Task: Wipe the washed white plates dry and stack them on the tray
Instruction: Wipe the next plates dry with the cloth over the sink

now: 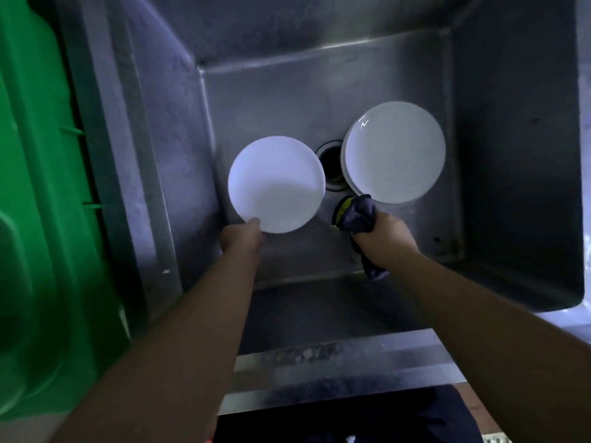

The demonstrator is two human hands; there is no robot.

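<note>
My left hand (241, 239) pinches the near rim of a white plate (276, 183) and holds it over the floor of a deep steel sink (287, 100). To its right lies a small stack of white plates (393, 153) on the sink floor. My right hand (382, 236) grips a bunched dark blue cloth with a yellow patch (356, 214), just in front of the stack's near edge. The cloth's tail hangs below my wrist.
The sink drain (331, 161) shows between the held plate and the stack. A large green plastic tray or bin (35, 219) stands along the left side of the sink. The sink's front ledge (335, 369) runs below my forearms.
</note>
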